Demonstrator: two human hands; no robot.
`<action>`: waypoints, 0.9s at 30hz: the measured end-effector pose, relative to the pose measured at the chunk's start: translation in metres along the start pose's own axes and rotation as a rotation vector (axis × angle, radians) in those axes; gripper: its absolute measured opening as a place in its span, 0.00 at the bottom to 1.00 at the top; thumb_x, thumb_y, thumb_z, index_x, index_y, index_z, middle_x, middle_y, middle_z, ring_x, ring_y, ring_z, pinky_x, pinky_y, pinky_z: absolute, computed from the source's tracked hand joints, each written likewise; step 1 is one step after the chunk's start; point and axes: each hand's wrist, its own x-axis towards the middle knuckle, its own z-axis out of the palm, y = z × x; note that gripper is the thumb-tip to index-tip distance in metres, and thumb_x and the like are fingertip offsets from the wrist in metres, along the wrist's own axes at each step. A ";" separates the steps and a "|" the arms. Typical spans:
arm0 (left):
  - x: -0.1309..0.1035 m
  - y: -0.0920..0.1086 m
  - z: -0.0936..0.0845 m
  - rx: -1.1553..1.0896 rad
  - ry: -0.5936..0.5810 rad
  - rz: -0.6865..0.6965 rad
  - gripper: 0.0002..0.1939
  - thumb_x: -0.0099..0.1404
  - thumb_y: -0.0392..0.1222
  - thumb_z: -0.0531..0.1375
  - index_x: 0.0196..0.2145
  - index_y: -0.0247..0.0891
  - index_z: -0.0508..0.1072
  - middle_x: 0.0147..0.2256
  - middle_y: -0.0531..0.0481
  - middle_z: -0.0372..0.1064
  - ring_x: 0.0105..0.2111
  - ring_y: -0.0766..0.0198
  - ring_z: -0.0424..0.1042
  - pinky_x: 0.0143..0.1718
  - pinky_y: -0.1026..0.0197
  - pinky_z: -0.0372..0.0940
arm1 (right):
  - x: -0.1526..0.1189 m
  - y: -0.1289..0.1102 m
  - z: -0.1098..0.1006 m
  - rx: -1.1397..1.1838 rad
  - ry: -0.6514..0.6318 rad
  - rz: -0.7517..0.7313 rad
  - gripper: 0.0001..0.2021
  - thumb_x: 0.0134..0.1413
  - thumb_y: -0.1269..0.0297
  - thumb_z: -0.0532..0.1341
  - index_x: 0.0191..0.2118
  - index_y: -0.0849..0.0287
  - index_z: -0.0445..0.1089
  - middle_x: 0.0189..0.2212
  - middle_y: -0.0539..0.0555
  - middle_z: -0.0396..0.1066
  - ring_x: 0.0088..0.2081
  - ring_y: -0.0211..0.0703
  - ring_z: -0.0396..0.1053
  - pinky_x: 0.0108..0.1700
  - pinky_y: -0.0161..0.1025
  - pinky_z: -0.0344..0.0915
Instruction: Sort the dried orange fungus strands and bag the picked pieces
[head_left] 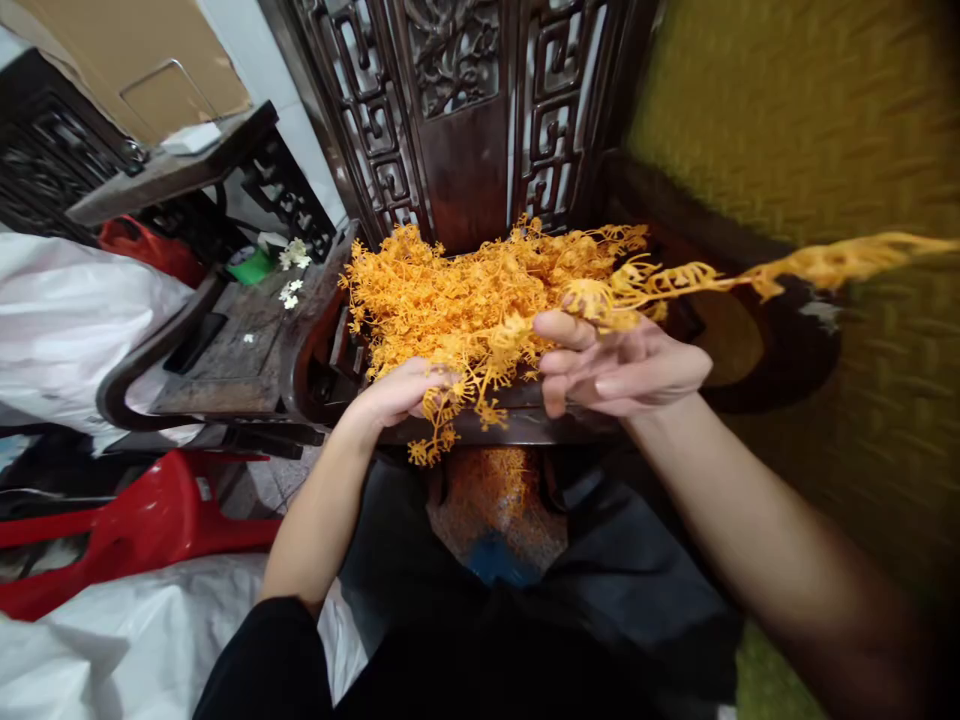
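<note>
Orange strand (825,265) runs lengthwise left to right, tilting upward, across the pile's (450,285) front; left hand (401,390) pinches it, fingers closed; right hand (634,370) lies against it, fingers half-curled, grip unclear. Stool's (161,500) label (204,488) is unreadable.

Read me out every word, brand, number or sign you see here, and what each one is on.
No words, brands, numbers or signs can be read.
The red chair has a small pale patch, perhaps a label, too small to read.

Frilly orange strand (690,277) along tangled orange heap (465,290)
</note>
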 end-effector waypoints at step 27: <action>0.016 0.026 0.000 -0.418 0.239 0.295 0.13 0.68 0.47 0.60 0.42 0.35 0.76 0.26 0.57 0.58 0.15 0.79 0.48 0.16 0.69 0.40 | 0.029 0.019 0.017 -1.156 0.108 -0.101 0.18 0.67 0.53 0.57 0.27 0.58 0.65 0.20 0.47 0.61 0.24 0.37 0.57 0.30 0.39 0.50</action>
